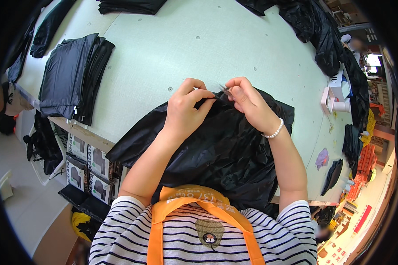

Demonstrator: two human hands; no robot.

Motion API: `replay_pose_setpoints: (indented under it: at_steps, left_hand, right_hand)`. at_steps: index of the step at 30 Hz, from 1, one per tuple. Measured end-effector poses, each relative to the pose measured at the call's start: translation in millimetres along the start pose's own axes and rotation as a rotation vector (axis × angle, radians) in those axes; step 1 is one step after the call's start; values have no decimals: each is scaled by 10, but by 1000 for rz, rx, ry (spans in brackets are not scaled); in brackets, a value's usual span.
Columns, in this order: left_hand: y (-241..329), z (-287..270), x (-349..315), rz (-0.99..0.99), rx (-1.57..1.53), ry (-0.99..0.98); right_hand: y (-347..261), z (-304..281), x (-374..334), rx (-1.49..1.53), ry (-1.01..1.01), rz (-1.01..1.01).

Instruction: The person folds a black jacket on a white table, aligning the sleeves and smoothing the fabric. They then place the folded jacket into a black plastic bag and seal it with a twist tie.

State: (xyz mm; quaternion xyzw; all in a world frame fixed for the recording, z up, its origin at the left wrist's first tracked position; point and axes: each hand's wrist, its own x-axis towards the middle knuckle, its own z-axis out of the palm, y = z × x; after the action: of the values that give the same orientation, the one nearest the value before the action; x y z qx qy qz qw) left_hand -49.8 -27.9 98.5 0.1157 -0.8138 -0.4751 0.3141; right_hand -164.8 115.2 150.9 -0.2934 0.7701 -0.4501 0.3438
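A black garment of thin, shiny fabric (216, 150) lies bunched over the table edge and down toward my lap. My left hand (184, 108) pinches a bit of its upper edge between thumb and forefinger. Close by on the right, my right hand (251, 104) is closed around small metal thread snips (224, 89). Their pointed ends stick out to the upper left, just above the fabric. Most of the snips is hidden by my fingers, and I cannot tell whether the blades touch a thread.
On the pale table (163, 48), a folded black garment stack (73, 75) sits at the left. Black fabric (314, 39) is heaped along the far right edge. A white box (339, 86), a purple scrap (322, 158) and a folded black piece (332, 177) lie on the right.
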Motion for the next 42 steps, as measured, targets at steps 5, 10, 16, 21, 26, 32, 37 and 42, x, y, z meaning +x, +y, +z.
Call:
replay_pose_setpoints:
  at_steps: [5,10,16,21,26,32,37,42]
  left_hand:
    - [-14,5,0,43,10,25]
    - [-10,26,-16,115,28,69]
    - [25,3,-22,107,3,109]
    - [1,-7,-36,152,3,135]
    - [4,-9,-57,160,-2,157]
    - [29,-3,-50,200,-9,163]
    - [-11,10,-83,286,54,168]
    - [-7,19,-127,428,139,161]
  right_hand:
    - [-88,-110,-93,-201,-85,15]
    - [-194,-130,-21,-275,-158,-33]
    - [-274,-127,37,-318,-202,-42]
    - [-283,-99,58,-282,-200,-14]
    - [-241,-47,30,-252,-134,-54]
    - [-43,22,32,17,41,-51]
    - [-126,45,81,-14,-70,-29]
    - [-124,55,118,-54,-112,88]
